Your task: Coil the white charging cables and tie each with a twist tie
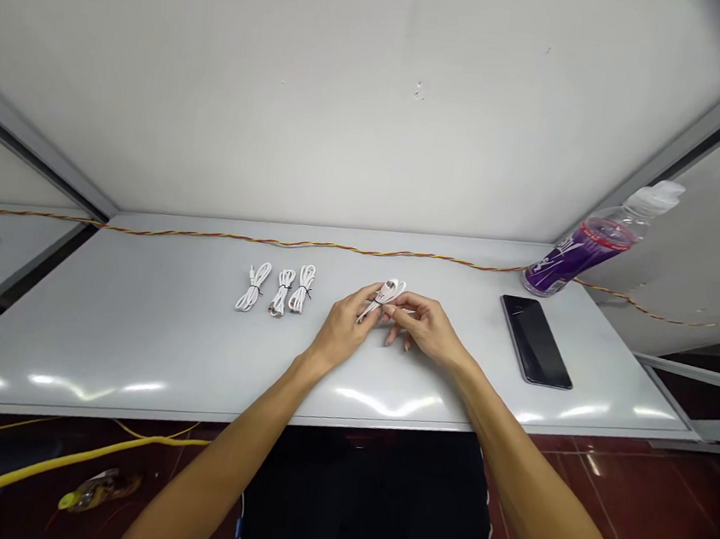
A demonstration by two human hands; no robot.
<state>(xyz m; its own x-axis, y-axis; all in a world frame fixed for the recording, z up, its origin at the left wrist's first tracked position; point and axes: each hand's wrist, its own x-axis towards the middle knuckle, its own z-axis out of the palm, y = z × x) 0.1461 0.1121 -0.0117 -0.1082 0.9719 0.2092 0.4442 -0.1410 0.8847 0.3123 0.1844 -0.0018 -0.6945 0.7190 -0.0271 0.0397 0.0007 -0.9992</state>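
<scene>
A bundled white cable is held between my two hands above the table, with a dark tie around its middle. My left hand grips the bundle from the left, fingers closed on it. On the other side my right hand pinches near the tie with thumb and forefinger. Left of my hands lie three more white cable bundles: a near one, a middle one and a far-left one. Each has a dark tie at its middle.
A black phone lies on the grey table, right of my hands. Behind it stands a purple-labelled bottle. Twisted red and yellow wire runs along the back, before a white wall. A yellow cable hangs below the front edge.
</scene>
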